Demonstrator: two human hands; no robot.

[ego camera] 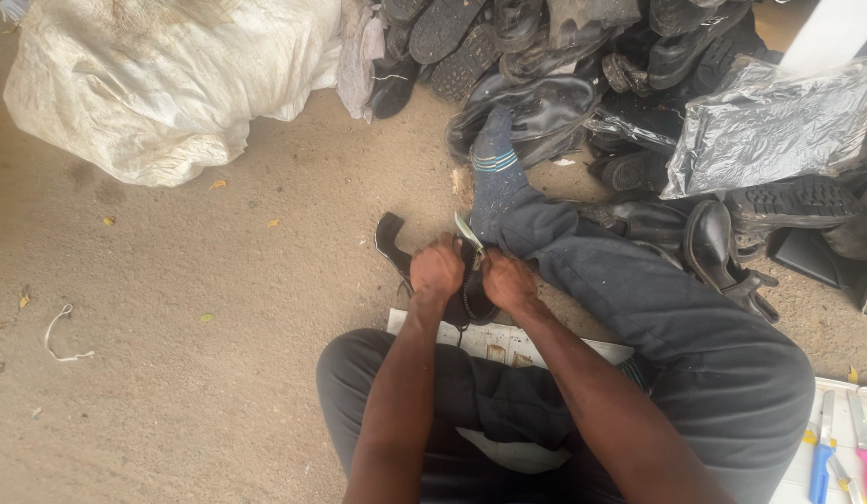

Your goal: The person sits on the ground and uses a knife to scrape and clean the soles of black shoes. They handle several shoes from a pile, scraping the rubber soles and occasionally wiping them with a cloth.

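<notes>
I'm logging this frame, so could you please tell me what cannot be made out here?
Head view only:
- Black shoe: its middle is covered by the left hand and right hand.
- Any tool in the hands: hidden by the fingers.
- Tools at bottom right: cut off by the edge.
- Shoe pile: cut off at the top.

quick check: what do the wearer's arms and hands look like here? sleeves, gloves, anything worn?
Both forearms are bare as far as the frame shows; no sleeves visible. The left hand and right hand are bare too: no gloves, and no watch, ring or band that I can make out.
</notes>
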